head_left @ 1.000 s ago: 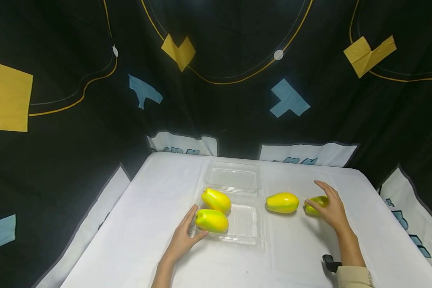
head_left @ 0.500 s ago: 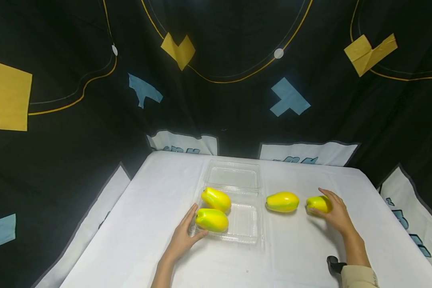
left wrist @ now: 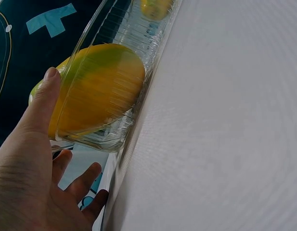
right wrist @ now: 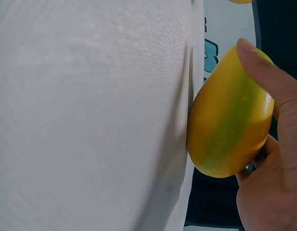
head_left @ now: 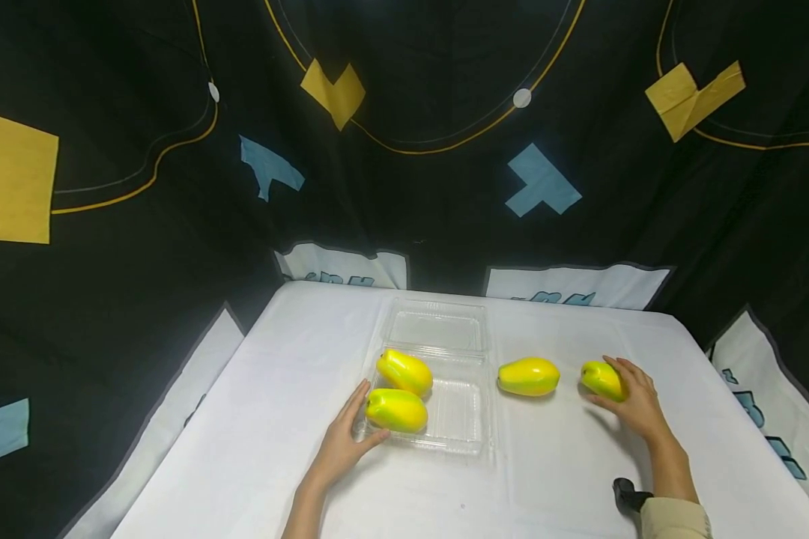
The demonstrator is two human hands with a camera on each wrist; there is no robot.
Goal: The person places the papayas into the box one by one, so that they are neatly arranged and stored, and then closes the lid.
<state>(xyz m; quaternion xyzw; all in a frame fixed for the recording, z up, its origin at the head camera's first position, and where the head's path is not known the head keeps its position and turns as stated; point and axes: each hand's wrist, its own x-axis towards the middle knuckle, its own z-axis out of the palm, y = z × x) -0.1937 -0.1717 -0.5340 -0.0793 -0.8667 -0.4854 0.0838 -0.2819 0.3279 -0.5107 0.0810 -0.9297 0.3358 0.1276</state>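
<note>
The left hand (head_left: 340,440) rests at the near left corner of the clear plastic container (head_left: 455,408), fingers extended and spread along that corner, thumb at its rim; it grasps no fruit. The right hand (head_left: 637,400), well to the right of the container, holds a yellow-green fruit (head_left: 601,380) between thumb and fingers; whether the fruit touches the tabletop is unclear. Between this fruit and the container, nearer the container, lies a loose fruit (head_left: 529,376). Inside the container, on its left side, sit a near fruit (head_left: 396,411) and a far fruit (head_left: 404,372), side by side. The container's lid (head_left: 435,329) lies folded open behind it. Under the container spreads a white cloth (head_left: 243,464); beyond it hangs a black curtain (head_left: 418,217).
</note>
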